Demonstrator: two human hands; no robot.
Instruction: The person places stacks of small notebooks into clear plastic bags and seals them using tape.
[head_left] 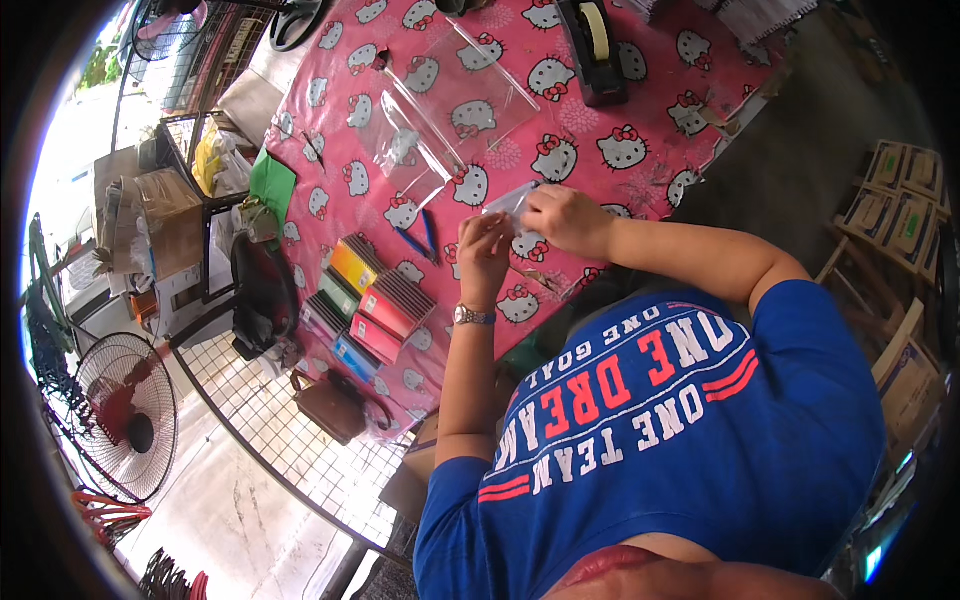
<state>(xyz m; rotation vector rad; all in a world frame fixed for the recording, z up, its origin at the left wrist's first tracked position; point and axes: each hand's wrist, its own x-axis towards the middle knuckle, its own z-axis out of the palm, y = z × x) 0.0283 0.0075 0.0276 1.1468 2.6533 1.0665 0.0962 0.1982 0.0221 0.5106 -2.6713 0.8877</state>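
My left hand [484,245] and my right hand [568,220] are close together over the near edge of the table. Between them they grip a small translucent plastic piece [515,203], perhaps a bag or sleeve, with the fingers of each hand pinched on it. Its lower part is hidden by my fingers. A watch is on my left wrist. Just left of my left hand lies a blue-handled pair of pliers or cutters [417,240]. Beyond my hands, clear plastic covers [405,148] lie flat on the tablecloth.
The pink patterned tablecloth [560,115] covers the table. A black tape dispenser [598,75] stands at the far side. Stacked coloured packs [375,315] sit left, near a brown pouch [331,407] and a black bag [262,285]. A fan [130,415] stands far left; cartons [893,222] are at right.
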